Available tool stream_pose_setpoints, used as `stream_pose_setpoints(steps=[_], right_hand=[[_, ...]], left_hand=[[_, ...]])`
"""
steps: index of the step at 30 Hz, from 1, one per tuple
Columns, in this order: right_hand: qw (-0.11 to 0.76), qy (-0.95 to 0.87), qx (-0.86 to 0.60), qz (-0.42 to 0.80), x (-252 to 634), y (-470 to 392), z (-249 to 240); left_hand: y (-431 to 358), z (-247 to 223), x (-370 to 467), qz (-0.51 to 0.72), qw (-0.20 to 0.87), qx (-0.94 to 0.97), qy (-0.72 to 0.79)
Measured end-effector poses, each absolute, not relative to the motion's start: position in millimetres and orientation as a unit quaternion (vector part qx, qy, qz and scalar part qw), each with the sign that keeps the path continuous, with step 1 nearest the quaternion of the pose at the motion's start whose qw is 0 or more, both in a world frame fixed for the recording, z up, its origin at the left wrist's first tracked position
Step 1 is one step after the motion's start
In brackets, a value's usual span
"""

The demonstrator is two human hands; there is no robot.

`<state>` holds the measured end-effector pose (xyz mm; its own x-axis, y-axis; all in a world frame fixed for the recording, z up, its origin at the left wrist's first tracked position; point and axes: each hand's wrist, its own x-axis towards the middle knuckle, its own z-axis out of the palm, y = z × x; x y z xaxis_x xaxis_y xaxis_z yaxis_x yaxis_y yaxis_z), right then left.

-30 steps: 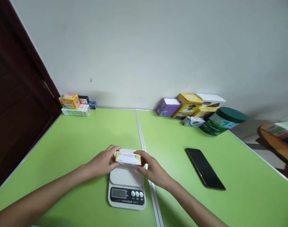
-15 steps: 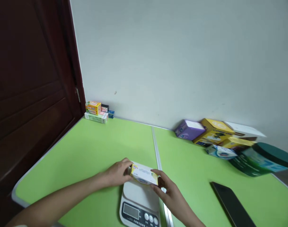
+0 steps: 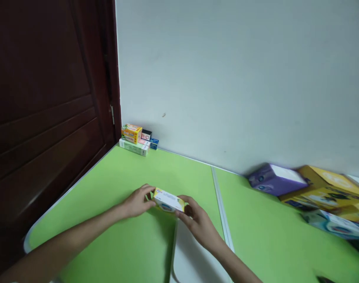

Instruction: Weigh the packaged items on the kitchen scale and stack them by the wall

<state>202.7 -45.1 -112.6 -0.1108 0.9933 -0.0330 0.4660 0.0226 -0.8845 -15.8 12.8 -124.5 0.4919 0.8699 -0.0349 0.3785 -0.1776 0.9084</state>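
Between my two hands is a small white and yellow box (image 3: 168, 201), held above the green table. My left hand (image 3: 139, 201) pinches its left end with thumb and fingers. At the box's right end, my right hand (image 3: 197, 221) grips with the thumb low and the fingers behind. Below my right hand lies the white kitchen scale (image 3: 194, 259), partly covered by my forearm and cut off by the bottom edge of the view. The box is up and to the left of the scale's platform. Its printing is too blurred to read.
At the back left corner, small boxes are stacked, an orange and yellow box (image 3: 131, 133) on a pale green one (image 3: 134, 146). Along the wall at right stand a purple box (image 3: 275, 180), a yellow carton (image 3: 326, 192) and a teal-white box (image 3: 334, 224). A metal strip (image 3: 222, 208) crosses the table.
Both hands have carried the box off the scale, to the left and away from me. The view has turned left, so the scale's display and most of the phone are out of sight.
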Motion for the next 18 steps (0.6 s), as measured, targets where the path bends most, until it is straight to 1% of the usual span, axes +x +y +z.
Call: stream_pose_setpoints(steps=[3,7,12,18], right_hand=[[0.355,-0.631,-0.557,0.408,165.5,13.1,-116.8],[0.333,-0.664,-0.56,0.367,108.0,91.0,-120.3],[0.308,-0.695,-0.561,0.329,49.8,167.3,-132.6],[0.282,-0.717,-0.567,0.291,20.7,213.8,-149.0]], left_hand=[[49.2,-134.7,-40.3,0.352,0.44,0.658,0.5],[105.8,-150.3,-73.9,0.441,0.37,0.576,0.58],[177.1,-167.7,-111.3,0.476,0.303,0.537,0.627],[231.1,-184.6,-130.5,0.485,0.259,0.527,0.648]])
